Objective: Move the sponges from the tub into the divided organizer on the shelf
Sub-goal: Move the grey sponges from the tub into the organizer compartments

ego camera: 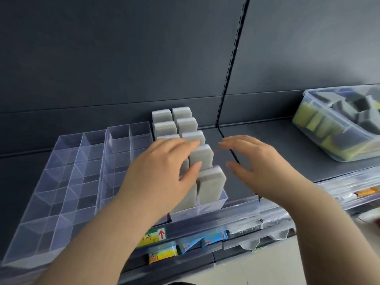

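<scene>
Left hand (pixel 162 167) rests on the upright sponges (pixel 202 155) in the organizer (pixel 205 210) on the shelf (pixel 277 145), fingers (pixel 185 145) straight; I judge I'm levelling rows. Right hand (pixel 253 161) hovers beside, relaxed, holding nothing. More sponges lie in the tub (pixel 307 95), far right.

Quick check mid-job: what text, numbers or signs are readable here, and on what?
No words are readable.
White tag on the shelf edge: red up arrow only.
Yellow tag beside it: handwriting, too blurred.
Blue tags: red marks, unreadable.
Yellow packet below: print too blurred.
Orange label, right: unreadable.
</scene>
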`<state>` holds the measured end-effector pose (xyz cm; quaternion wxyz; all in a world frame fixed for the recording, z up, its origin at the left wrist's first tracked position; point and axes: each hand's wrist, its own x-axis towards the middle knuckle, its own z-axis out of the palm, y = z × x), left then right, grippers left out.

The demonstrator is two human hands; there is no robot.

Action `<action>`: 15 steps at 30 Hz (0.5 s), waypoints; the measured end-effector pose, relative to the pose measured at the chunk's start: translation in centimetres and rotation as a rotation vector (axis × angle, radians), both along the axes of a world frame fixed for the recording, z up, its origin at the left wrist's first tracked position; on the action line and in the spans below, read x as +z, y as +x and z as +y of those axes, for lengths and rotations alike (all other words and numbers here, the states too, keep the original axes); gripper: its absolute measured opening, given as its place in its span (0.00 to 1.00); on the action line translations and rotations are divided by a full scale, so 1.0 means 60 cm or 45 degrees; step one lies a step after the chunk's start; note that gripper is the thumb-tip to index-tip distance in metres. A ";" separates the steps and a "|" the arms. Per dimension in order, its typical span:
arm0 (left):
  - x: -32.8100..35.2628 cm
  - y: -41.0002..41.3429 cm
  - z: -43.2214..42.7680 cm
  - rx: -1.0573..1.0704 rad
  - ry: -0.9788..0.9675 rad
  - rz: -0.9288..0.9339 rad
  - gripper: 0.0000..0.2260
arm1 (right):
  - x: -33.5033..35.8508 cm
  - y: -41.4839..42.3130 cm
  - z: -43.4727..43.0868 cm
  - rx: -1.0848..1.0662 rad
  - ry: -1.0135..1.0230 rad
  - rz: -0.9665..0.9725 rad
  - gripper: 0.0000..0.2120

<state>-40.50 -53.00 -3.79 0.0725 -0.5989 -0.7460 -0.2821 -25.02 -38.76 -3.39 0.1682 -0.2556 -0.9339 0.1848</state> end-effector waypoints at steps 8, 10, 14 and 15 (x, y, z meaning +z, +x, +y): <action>0.053 0.132 0.089 -0.114 0.253 0.154 0.18 | 0.056 0.172 0.041 -0.203 0.085 0.286 0.20; 0.053 0.191 0.119 -0.192 0.247 0.156 0.18 | 0.056 0.239 0.053 -0.270 0.092 0.304 0.21; 0.035 0.322 0.179 -0.380 0.188 0.128 0.19 | 0.032 0.386 0.077 -0.453 0.054 0.322 0.22; 0.026 0.356 0.194 -0.424 0.173 0.126 0.20 | 0.021 0.423 0.082 -0.499 0.034 0.319 0.22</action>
